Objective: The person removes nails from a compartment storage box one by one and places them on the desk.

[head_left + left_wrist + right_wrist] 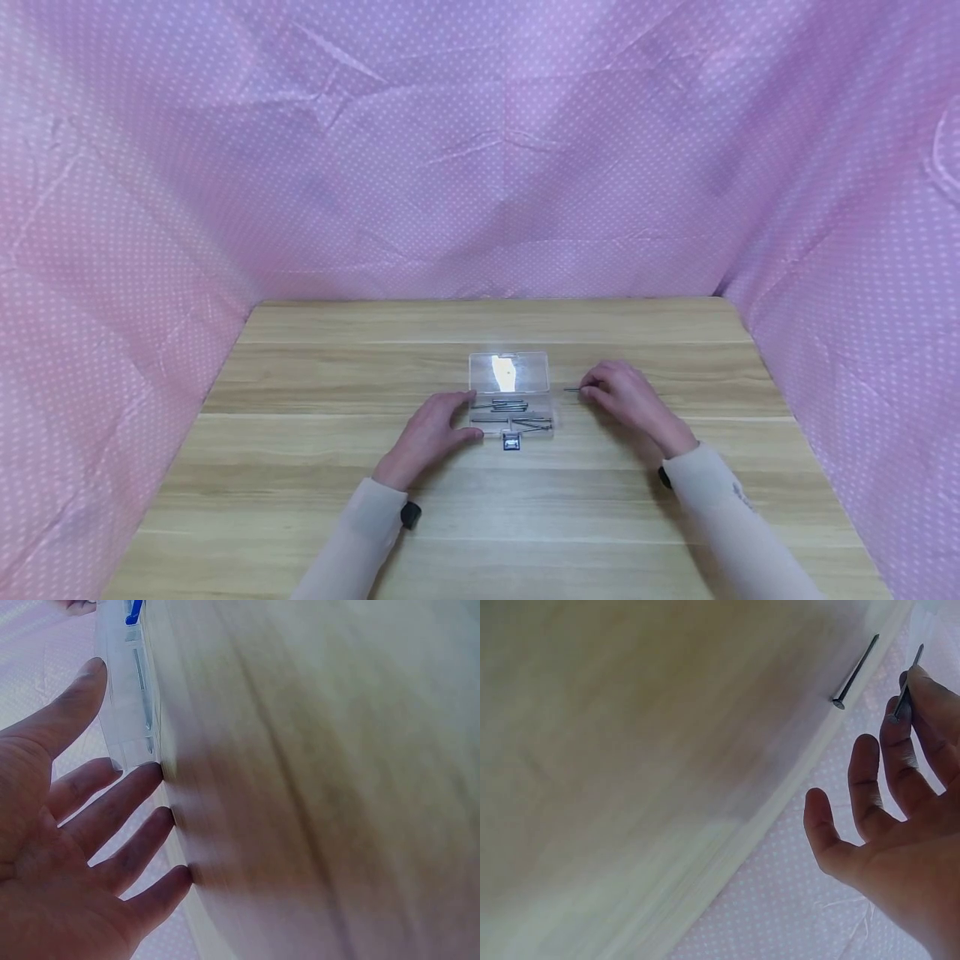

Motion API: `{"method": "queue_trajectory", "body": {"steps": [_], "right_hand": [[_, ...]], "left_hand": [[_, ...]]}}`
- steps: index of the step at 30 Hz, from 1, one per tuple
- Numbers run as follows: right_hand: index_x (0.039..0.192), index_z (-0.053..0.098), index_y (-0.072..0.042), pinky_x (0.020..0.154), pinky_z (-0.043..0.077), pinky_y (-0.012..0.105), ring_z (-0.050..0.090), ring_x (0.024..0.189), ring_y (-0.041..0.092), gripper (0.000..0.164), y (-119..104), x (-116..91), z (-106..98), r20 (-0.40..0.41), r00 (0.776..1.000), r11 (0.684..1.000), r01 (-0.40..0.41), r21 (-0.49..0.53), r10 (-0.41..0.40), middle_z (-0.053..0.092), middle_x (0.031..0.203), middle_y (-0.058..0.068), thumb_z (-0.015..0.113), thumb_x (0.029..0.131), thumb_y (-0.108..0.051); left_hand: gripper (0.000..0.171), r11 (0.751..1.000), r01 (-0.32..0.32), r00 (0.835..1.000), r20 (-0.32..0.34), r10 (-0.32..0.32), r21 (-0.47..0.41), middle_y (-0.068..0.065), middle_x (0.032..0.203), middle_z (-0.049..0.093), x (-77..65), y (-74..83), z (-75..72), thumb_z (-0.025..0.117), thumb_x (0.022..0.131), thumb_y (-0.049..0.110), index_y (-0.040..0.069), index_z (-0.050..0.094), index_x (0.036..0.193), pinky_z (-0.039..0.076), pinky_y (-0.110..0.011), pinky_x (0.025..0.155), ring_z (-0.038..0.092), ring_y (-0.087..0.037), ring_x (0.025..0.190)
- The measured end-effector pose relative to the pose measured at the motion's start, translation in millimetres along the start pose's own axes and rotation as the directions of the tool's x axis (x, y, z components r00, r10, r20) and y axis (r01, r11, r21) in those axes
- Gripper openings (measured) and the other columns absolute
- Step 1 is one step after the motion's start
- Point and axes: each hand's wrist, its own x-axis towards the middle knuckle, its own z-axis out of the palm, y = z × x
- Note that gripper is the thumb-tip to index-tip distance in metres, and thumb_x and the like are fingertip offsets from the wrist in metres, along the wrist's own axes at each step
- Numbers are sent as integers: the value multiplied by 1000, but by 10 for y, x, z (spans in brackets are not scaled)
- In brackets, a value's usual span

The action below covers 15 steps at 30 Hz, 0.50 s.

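Note:
A clear plastic box (pixel 550 410) lies with its lid (pixel 528 372) folded back and a blue latch (pixel 512 447) at its front. Several metal nails (pixel 510 407) lie in its compartments. My left hand (pixel 429 429) touches the left side of the box, thumb at the front corner and index finger near the hinge. In the left wrist view its fingers are spread and fairly straight. To the right of the box, my right hand (pixel 626 400) pinches a nail (pixel 907 687) between thumb and fingers. Close by, another nail (pixel 858 670) lies on the table.
The box stands around the middle of a wood-grain table (pixel 330 358). Pink polka-dot cloth (pixel 480 167) hangs behind the table and along both sides. A dark wrist device (pixel 410 515) sits by the left cuff.

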Motion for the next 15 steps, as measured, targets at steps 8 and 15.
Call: {"method": "queue_trajectory", "body": {"steps": [8, 15], "right_hand": [[96, 78, -12, 92, 54, 52, 67, 98, 28, 6, -16, 58, 22, 31, 999, 999, -10, -42, 11, 73, 96, 1, 80, 91, -14], [95, 78, -12, 91, 54, 53, 66, 98, 29, 6, -7, 81, 34, 39, 999, 998, -14, -56, 16, 73, 96, 1, 80, 91, -15]], "left_hand": [[71, 1000, 1, 1000, -3, -1, 5, -11, 144, 61, 3, 1, -7, 86, 85, 35, 10, 59, 145, 42, -49, 116, 53, -31, 135], [71, 1000, 1, 1000, -1, -1, 9, -11, 144, 61, 7, -5, -1, 86, 84, 36, 11, 59, 146, 42, -49, 116, 53, -31, 136]]}}
